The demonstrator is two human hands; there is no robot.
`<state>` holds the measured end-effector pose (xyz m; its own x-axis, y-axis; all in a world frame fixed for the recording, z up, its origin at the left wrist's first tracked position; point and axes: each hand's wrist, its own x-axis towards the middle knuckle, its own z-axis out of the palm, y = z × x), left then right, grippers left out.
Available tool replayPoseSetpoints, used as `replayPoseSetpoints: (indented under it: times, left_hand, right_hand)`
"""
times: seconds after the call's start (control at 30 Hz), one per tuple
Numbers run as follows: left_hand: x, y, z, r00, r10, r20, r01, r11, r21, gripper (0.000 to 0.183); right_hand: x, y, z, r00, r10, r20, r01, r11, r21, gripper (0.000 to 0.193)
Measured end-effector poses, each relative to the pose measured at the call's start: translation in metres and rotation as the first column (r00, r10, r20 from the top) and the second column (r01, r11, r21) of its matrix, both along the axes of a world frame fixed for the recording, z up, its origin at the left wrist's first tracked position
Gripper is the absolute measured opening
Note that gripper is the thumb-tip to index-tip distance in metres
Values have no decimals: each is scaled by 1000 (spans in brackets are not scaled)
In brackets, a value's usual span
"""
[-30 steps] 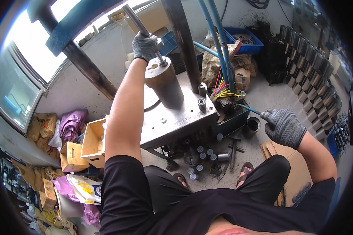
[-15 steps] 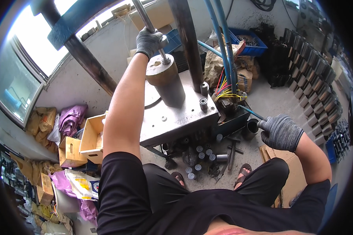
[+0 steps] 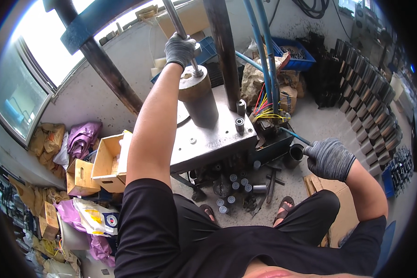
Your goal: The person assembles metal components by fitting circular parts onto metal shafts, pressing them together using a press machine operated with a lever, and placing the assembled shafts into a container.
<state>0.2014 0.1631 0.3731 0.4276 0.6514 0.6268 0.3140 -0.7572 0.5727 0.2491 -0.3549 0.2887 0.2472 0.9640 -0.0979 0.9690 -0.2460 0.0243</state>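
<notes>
Left hand (image 3: 180,50) grasping metal rod (image 3: 173,16), cylinder (image 3: 201,104) beneath it; right hand (image 3: 331,160) gripping blue lever (image 3: 295,135), slightly lower than before, suggesting a downstroke.

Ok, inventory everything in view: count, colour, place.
Table: one, silver, centre
Cylinder: one, brown-grey, on table
Rod: one, silver, over cylinder
Bar: one, blue, right of table
Upright pipes: two, blue, upper centre
Wires: several, red and yellow, by pipes
Crate: one, blue, beside pipes
Sleeves: many, grey, far right
Small cylinders: several, grey, on floor
Boxes: several, tan, left
Bags: several, purple, white, brown, left
Left hand: one, grey-gloved, around rod
Right hand: one, grey-gloved, around bar
</notes>
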Motion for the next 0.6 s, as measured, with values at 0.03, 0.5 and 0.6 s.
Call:
replayPoseSetpoints:
  times: [0.03,0.5,0.6]
  left_hand:
    - [0,-2,1,1000,13,-28,-15,999,-45,31]
    - [1,7,3,999,-11,-47,9,999,-46,30]
    - [4,9,-3,999,-28,-25,26,996,-84,29]
  right_hand:
    - [1,0,0,1000,0,1,0,1000,0,21]
    - [-7,-6,4,995,-99,15,99,995,17,22]
    - [-13,-23,-16,995,-96,3,96,994,58,24]
